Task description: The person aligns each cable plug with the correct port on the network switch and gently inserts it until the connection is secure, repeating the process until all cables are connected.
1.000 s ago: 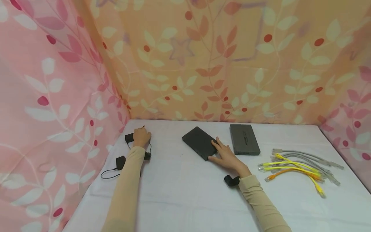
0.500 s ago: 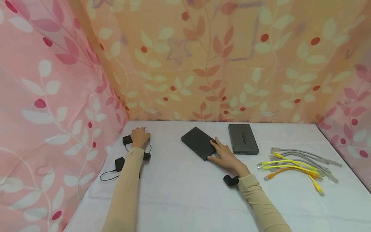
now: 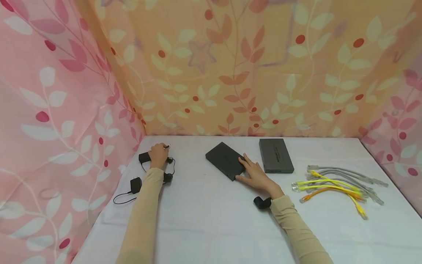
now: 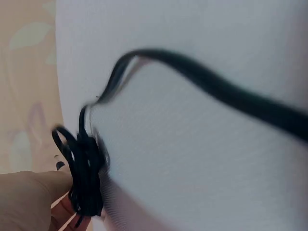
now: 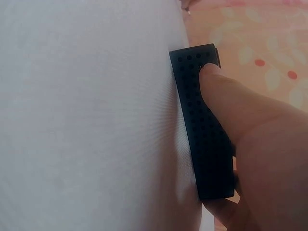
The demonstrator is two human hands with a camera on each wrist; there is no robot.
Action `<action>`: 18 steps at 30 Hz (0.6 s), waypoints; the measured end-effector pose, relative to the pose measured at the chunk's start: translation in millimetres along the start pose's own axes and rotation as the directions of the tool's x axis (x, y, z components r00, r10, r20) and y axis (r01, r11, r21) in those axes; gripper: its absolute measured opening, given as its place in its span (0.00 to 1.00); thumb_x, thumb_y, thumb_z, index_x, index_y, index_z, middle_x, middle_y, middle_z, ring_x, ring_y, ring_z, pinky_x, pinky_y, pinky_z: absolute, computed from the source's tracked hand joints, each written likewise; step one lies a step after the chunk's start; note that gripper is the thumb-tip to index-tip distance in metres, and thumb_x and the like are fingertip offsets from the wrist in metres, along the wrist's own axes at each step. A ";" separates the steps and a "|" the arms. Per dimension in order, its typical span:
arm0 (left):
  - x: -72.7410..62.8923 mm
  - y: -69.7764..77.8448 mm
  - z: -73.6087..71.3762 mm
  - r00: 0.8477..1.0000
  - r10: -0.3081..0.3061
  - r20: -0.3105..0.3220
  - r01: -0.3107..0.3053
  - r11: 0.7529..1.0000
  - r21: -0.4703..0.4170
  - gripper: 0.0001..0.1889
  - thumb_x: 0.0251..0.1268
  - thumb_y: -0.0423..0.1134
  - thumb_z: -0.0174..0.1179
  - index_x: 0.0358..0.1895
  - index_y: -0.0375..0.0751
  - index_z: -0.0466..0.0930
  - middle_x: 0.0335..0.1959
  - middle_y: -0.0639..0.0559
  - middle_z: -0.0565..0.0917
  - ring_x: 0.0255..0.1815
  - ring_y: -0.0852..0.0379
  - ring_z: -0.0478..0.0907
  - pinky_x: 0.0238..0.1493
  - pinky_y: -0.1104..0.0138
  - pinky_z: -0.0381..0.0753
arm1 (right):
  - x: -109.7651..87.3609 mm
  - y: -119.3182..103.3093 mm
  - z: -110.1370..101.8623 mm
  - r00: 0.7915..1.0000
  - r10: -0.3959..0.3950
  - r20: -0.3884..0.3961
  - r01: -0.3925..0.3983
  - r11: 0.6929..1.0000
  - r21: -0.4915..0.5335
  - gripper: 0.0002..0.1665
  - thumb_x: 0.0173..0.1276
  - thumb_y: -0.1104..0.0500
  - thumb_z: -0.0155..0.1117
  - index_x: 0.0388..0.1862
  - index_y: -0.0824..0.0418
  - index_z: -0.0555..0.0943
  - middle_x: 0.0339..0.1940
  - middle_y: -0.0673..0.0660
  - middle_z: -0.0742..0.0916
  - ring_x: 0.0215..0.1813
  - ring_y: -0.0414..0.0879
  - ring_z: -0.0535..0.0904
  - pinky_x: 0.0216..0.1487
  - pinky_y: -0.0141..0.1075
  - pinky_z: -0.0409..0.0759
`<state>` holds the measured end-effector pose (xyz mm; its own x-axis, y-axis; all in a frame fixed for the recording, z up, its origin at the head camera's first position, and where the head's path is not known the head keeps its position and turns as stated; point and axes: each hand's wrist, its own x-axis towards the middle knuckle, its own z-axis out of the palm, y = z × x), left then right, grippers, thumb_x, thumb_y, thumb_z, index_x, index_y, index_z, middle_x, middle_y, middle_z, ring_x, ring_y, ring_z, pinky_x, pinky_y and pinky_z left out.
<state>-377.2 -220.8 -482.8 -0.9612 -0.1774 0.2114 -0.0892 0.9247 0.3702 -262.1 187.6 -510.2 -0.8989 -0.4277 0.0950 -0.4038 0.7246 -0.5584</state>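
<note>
In the head view, my left hand [image 3: 158, 155] is at the table's far left, beside a black power adapter [image 3: 144, 157]. The left wrist view shows its thumb and fingers pinching a black bundled adapter cable [image 4: 86, 173], from which a strand arcs to the right. A small plug tip [image 3: 167, 146] pokes out past the fingers. My right hand [image 3: 257, 178] rests with spread fingers on the right corner of a dark, flat network switch [image 3: 225, 160]. In the right wrist view, its thumb lies against the switch's perforated side [image 5: 199, 110].
A second network switch [image 3: 276, 156] lies right of the first. Several grey, yellow and orange Ethernet cables [image 3: 336, 187] lie in a pile on the right. Another power adapter [image 3: 135, 185] sits by my left forearm. A floral curtain [image 3: 197, 91] hangs behind the white table [image 3: 204, 220].
The cable by my left hand has shifted slightly right, and more of the plug tip shows past the fingers. My right hand and the switch beneath it have stayed in place.
</note>
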 end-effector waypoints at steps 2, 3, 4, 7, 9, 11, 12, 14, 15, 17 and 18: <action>-0.9 1.8 -0.6 0.999 0.020 -0.035 -0.021 0.999 -0.026 0.11 0.62 0.37 0.57 0.43 0.33 0.82 0.42 0.35 0.82 0.45 0.34 0.76 0.46 0.43 0.71 | 0.4 -0.3 -0.8 1.000 0.000 0.001 0.000 1.000 0.003 0.49 0.63 0.38 0.57 0.75 0.58 0.51 0.76 0.62 0.48 0.74 0.60 0.48 0.68 0.62 0.40; -1.2 2.6 -0.6 0.998 0.029 -0.047 -0.031 0.999 -0.043 0.11 0.62 0.36 0.57 0.42 0.33 0.82 0.41 0.35 0.83 0.44 0.35 0.77 0.45 0.44 0.71 | 0.6 -0.3 -1.1 1.000 -0.001 0.000 0.001 1.000 0.003 0.49 0.63 0.38 0.57 0.74 0.59 0.51 0.76 0.62 0.48 0.74 0.60 0.48 0.68 0.62 0.40; -1.5 3.5 -0.5 0.998 0.037 -0.055 -0.041 0.997 -0.064 0.11 0.62 0.36 0.57 0.42 0.32 0.82 0.40 0.35 0.83 0.43 0.36 0.77 0.44 0.45 0.72 | 0.8 -0.3 -1.4 1.000 0.000 0.001 0.000 1.000 0.003 0.49 0.63 0.38 0.57 0.75 0.58 0.51 0.76 0.62 0.48 0.74 0.60 0.48 0.69 0.62 0.40; -2.7 6.7 0.1 0.997 0.054 -0.059 -0.062 0.988 -0.142 0.11 0.63 0.35 0.55 0.43 0.31 0.80 0.37 0.35 0.82 0.41 0.38 0.78 0.41 0.48 0.74 | 1.2 -0.2 -2.1 1.000 0.001 0.001 -0.001 1.000 0.003 0.49 0.63 0.38 0.57 0.75 0.58 0.50 0.76 0.61 0.47 0.74 0.60 0.48 0.69 0.61 0.39; -4.1 9.9 0.5 0.997 0.063 -0.054 -0.072 0.980 -0.186 0.12 0.65 0.35 0.53 0.44 0.31 0.79 0.36 0.36 0.81 0.39 0.40 0.78 0.39 0.50 0.74 | 1.2 0.0 -2.4 1.000 -0.001 -0.001 0.001 1.000 0.005 0.49 0.63 0.38 0.57 0.75 0.58 0.50 0.76 0.61 0.47 0.74 0.60 0.48 0.69 0.61 0.39; -6.3 13.9 0.3 0.997 0.071 -0.043 -0.078 0.973 -0.216 0.12 0.66 0.35 0.52 0.45 0.31 0.76 0.36 0.36 0.81 0.37 0.41 0.78 0.38 0.51 0.75 | 0.9 0.0 -2.6 1.000 0.000 -0.002 0.000 1.000 0.009 0.49 0.64 0.38 0.57 0.75 0.58 0.50 0.76 0.61 0.47 0.74 0.60 0.48 0.69 0.61 0.39; -7.9 16.0 0.2 0.996 0.077 -0.040 -0.084 0.971 -0.225 0.12 0.67 0.35 0.51 0.46 0.31 0.75 0.37 0.35 0.81 0.37 0.40 0.79 0.38 0.51 0.75 | 0.7 -0.2 -2.5 1.000 0.000 -0.001 0.000 1.000 0.011 0.49 0.64 0.38 0.57 0.75 0.58 0.50 0.76 0.61 0.47 0.74 0.60 0.48 0.69 0.61 0.39; -10.8 20.1 0.3 0.996 0.083 -0.030 -0.088 0.967 -0.239 0.12 0.68 0.36 0.50 0.48 0.31 0.74 0.37 0.35 0.82 0.36 0.41 0.79 0.37 0.50 0.76 | 0.2 -0.5 -2.2 1.000 0.001 -0.001 -0.001 1.000 0.014 0.49 0.64 0.39 0.57 0.74 0.58 0.51 0.76 0.61 0.47 0.74 0.60 0.48 0.69 0.61 0.39; -12.3 21.7 0.8 0.996 0.088 -0.029 -0.092 0.965 -0.246 0.12 0.68 0.36 0.49 0.48 0.32 0.73 0.37 0.35 0.82 0.35 0.41 0.80 0.37 0.51 0.76 | -0.1 -0.6 -1.9 1.000 0.003 0.001 -0.003 1.000 0.015 0.49 0.64 0.39 0.57 0.74 0.58 0.51 0.76 0.61 0.47 0.74 0.60 0.48 0.69 0.61 0.39; -15.2 24.7 1.7 0.995 0.097 -0.016 -0.098 0.959 -0.264 0.12 0.69 0.36 0.48 0.49 0.32 0.72 0.38 0.35 0.83 0.34 0.41 0.80 0.36 0.51 0.76 | -0.5 -0.6 -1.2 1.000 0.004 0.003 -0.004 1.000 0.016 0.49 0.64 0.39 0.57 0.74 0.58 0.51 0.76 0.61 0.47 0.74 0.60 0.48 0.69 0.61 0.39; -16.6 25.6 2.6 0.995 0.101 -0.009 -0.100 0.957 -0.271 0.13 0.70 0.37 0.48 0.50 0.32 0.72 0.38 0.35 0.83 0.34 0.42 0.80 0.36 0.52 0.76 | -0.7 -0.6 -0.8 1.000 0.004 0.004 -0.004 1.000 0.016 0.49 0.64 0.39 0.57 0.74 0.58 0.51 0.76 0.60 0.47 0.74 0.60 0.48 0.69 0.61 0.39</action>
<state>-364.2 -193.2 -479.2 -0.9628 -0.0858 0.2562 0.0816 0.8118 0.5783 -261.3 187.9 -509.3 -0.8998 -0.4270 0.0893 -0.3972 0.7175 -0.5722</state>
